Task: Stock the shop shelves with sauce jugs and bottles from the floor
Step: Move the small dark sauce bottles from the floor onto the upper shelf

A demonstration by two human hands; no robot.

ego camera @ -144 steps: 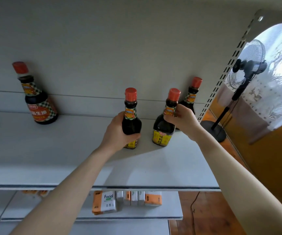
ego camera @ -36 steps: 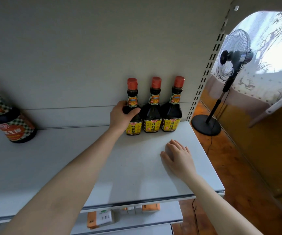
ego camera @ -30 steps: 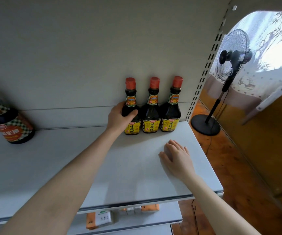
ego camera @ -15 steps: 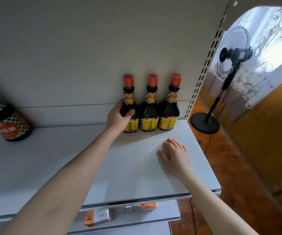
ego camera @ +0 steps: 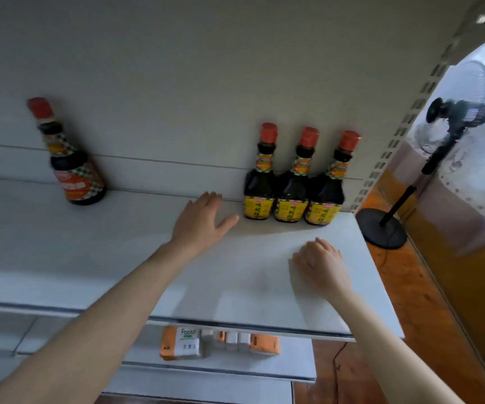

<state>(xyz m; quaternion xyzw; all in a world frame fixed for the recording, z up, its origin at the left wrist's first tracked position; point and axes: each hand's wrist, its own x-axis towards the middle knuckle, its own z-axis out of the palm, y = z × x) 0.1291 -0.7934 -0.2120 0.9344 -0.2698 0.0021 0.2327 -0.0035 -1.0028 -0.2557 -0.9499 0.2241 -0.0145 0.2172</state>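
Note:
Three dark sauce bottles with red caps and yellow labels stand side by side at the back right of the white shelf (ego camera: 264, 281): the left bottle (ego camera: 259, 182), the middle bottle (ego camera: 295, 188) and the right bottle (ego camera: 327, 191). My left hand (ego camera: 201, 221) hovers flat and empty just left of the left bottle, fingers straight, not touching it. My right hand (ego camera: 318, 262) rests palm down on the shelf in front of the bottles, holding nothing. A bigger sauce bottle (ego camera: 70, 164) with a red and checked label stands alone at the back left.
Orange and white tissue packs (ego camera: 181, 342) lie on the lower shelf (ego camera: 290, 365). A black standing fan (ego camera: 428, 158) stands on the wooden floor right of the slotted shelf upright (ego camera: 393, 141). The shelf's front edge runs below my wrists.
My left hand has let go of the left bottle and drawn back to the left, fingers straightened. The right hand stays flat on the shelf. The view has swung left.

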